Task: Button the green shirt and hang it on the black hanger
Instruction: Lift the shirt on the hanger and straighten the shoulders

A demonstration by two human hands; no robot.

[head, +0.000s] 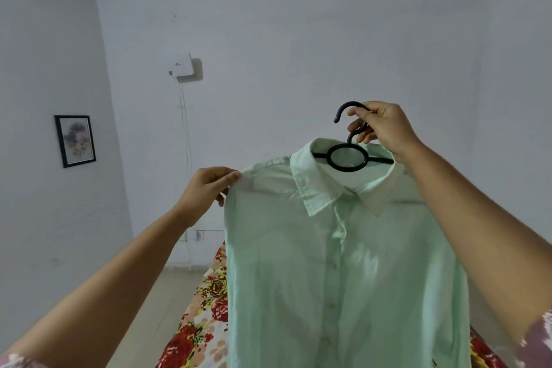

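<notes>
The pale green shirt [343,272] hangs in the air in front of me, its front placket closed with buttons down the middle. It sits on the black hanger [348,158], whose ring and arms show inside the collar. My right hand [379,125] is shut on the hanger's hook and holds everything up. My left hand [209,185] pinches the shirt's left shoulder seam between thumb and fingers. The shirt's lower hem runs out of view at the bottom.
A bed with a red and yellow floral sheet [197,326] lies below and behind the shirt. A framed picture [75,140] hangs on the left wall. A white box [182,66] with cables is on the far wall. Tiled floor lies left of the bed.
</notes>
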